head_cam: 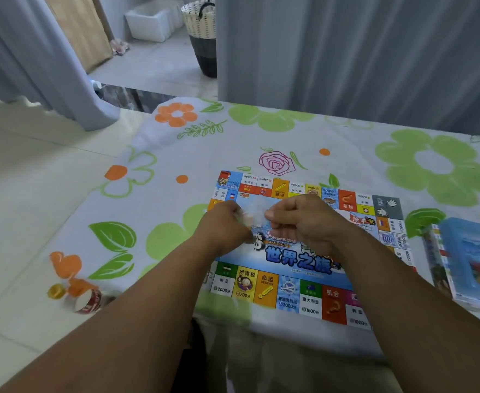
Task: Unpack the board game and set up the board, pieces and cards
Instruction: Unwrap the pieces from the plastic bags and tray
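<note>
One game board lies unfolded and flat near the front edge of the table, on its flower-printed cloth. Above the board's far-left part, the left hand and the right hand meet, each with fingers curled, pinching a small clear packet between them; its contents are too blurred to tell. By the table's right edge lies the blue game box. On the floor past the left edge sits a tape roll.
</note>
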`<state>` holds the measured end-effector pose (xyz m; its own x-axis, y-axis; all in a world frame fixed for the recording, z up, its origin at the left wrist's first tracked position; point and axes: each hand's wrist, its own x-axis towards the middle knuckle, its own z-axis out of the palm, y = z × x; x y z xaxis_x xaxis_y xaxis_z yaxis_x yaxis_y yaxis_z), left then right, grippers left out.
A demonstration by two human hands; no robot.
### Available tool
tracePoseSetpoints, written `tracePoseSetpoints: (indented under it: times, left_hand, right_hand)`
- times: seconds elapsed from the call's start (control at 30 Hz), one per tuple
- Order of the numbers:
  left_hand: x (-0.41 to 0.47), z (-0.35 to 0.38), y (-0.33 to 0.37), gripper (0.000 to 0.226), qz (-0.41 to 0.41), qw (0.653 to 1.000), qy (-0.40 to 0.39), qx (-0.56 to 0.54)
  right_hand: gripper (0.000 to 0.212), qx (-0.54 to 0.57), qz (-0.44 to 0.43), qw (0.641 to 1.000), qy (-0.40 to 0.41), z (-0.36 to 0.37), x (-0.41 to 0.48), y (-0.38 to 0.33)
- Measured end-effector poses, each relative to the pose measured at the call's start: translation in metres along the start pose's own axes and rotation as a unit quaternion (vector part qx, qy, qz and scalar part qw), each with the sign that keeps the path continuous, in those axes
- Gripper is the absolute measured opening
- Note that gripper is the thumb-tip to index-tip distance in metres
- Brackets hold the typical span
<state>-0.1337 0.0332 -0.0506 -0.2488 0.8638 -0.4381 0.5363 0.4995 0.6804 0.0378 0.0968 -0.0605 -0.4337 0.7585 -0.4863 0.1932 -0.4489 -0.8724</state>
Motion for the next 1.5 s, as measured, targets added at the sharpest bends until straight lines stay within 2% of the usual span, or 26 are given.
tracePoseSetpoints:
  times: [0.13,0.33,0.6,0.93,1.07,1.3,1.5]
  left_hand:
    - [0.002,-0.006,-0.003,0.064,-0.018,1.0,0.0,0.009]
    - [0.004,-0.013,-0.001,0.044,-0.003,0.998,0.054,0.019]
    - [0.005,-0.019,0.01,0.056,0.049,0.991,0.092,0.08]
    - [-0.001,-0.016,0.02,0.05,0.101,0.976,0.113,0.155]
    - [-0.005,-0.018,0.027,0.055,0.137,0.963,0.135,0.19]
    - [-0.009,-0.019,0.029,0.071,0.179,0.946,0.139,0.23]
    - [-0.012,-0.024,0.033,0.076,0.173,0.944,0.144,0.241]
  right_hand:
    - [0.02,0.027,0.01,0.998,0.048,0.011,0.014,0.008]
    - [0.026,0.029,0.035,0.995,0.09,0.023,0.026,0.014]
    - [0.026,-0.043,0.063,0.992,0.096,0.019,0.018,0.013]
    - [0.018,-0.069,0.059,0.989,0.113,0.018,0.011,0.014]
    - [0.011,-0.078,0.056,0.988,0.12,0.017,0.009,0.012]
    - [0.011,-0.084,0.053,0.987,0.127,0.014,0.003,0.01]
    - [0.015,-0.075,0.055,0.987,0.13,0.012,-0.003,0.005]
